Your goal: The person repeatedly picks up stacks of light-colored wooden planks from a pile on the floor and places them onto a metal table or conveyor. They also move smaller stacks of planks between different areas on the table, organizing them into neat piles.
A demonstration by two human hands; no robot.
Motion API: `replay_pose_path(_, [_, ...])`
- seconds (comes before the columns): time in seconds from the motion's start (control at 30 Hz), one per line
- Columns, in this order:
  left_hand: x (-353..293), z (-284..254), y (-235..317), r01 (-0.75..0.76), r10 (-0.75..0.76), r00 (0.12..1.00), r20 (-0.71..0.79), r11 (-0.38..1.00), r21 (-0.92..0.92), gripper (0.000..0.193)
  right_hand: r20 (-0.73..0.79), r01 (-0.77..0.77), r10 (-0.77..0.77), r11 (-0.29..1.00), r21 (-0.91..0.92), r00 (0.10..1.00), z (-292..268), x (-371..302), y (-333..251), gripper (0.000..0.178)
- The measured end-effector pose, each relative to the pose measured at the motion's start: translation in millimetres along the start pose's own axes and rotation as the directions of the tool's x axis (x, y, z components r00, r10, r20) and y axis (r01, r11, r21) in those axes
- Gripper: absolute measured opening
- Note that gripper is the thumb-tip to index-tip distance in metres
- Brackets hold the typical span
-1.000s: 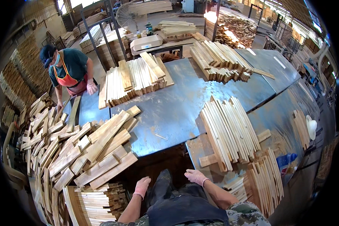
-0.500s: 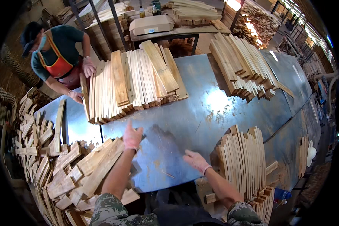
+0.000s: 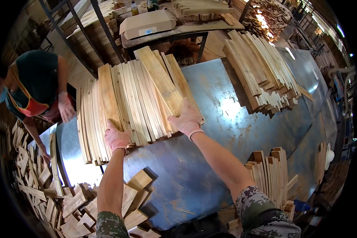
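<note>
The pale-pink-gloved left hand point(image 3: 117, 137) was at the near end of a flat, tan wooden board point(image 3: 110, 95). The pale-pink-gloved right hand point(image 3: 187, 119) was spread over the near end of a wide, slanted, light-brown wooden board point(image 3: 158, 81). I could not tell if either hand was closed tight. Both boards lay on a row of thin, pale wooden strips point(image 3: 137, 105), just past the hands. Below them was a shiny, blue-grey metal table point(image 3: 178, 170). Left of the left hand was a co-worker's gloved hand point(image 3: 66, 107).
</note>
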State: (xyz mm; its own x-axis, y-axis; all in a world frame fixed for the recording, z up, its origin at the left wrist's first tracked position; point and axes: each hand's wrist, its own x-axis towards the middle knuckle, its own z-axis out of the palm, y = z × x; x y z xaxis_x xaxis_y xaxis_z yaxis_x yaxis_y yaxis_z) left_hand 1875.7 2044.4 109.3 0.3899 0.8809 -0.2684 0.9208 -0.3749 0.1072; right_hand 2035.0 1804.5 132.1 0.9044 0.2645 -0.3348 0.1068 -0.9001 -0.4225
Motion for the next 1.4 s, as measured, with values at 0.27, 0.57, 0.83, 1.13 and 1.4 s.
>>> replay_pose_path(0.27, [-34,43,10,-0.214,0.210,0.969,-0.133,0.430,-0.877,0.106,-0.008,0.050,-0.050,0.974,0.222,0.999,20,-8,-3,0.087])
replay_pose_path(0.57, [-83,69,32,0.079,0.364,0.917,0.161,0.230,-0.970,0.106,0.208,-0.195,0.090,0.796,0.573,0.974,68,0,-19,0.063])
replay_pose_path(0.83, [-101,63,-11,0.321,0.511,0.817,0.266,-0.020,-0.947,0.086,0.529,-0.263,-0.028,0.845,0.466,0.848,24,-25,-19,0.070])
replay_pose_path(1.13, [-171,99,-64,0.519,0.521,0.731,0.442,-0.003,-0.855,0.093,0.359,-0.014,-0.040,0.989,0.147,0.932,26,-127,-20,0.115])
replay_pose_path(1.4, [-154,88,-78,0.413,0.488,0.792,0.367,0.014,-0.911,0.089,0.371,0.115,-0.244,0.935,0.336,0.896,50,-106,-2,0.093])
